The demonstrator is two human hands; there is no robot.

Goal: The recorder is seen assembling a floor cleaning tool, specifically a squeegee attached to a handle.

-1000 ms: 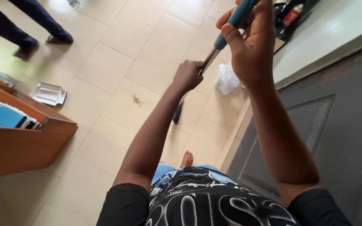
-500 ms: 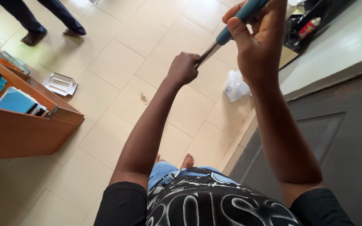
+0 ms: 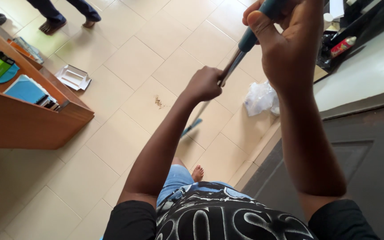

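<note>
— What did the floor and the room look like?

— The floor (image 3: 125, 58) was laid in large cream tiles, with a small brown stain (image 3: 158, 102) near the middle. A wooden desk (image 3: 27, 126) stood at the left with a blue book (image 3: 25, 90) on it, and a white tray (image 3: 73, 77) lay on the tiles beside it. A crumpled clear plastic bag (image 3: 258, 98) sat by a dark grey door (image 3: 361, 164). Another person's feet (image 3: 67, 18) showed at the top.

— And the hands?

— The right hand (image 3: 290, 49) was wrapped shut around the teal grip of a long-handled mop (image 3: 241, 49); the left hand (image 3: 204, 84) was fisted on its metal shaft lower down. The pole slanted down to the tiles just ahead of the person's own bare foot (image 3: 197, 172).
</note>
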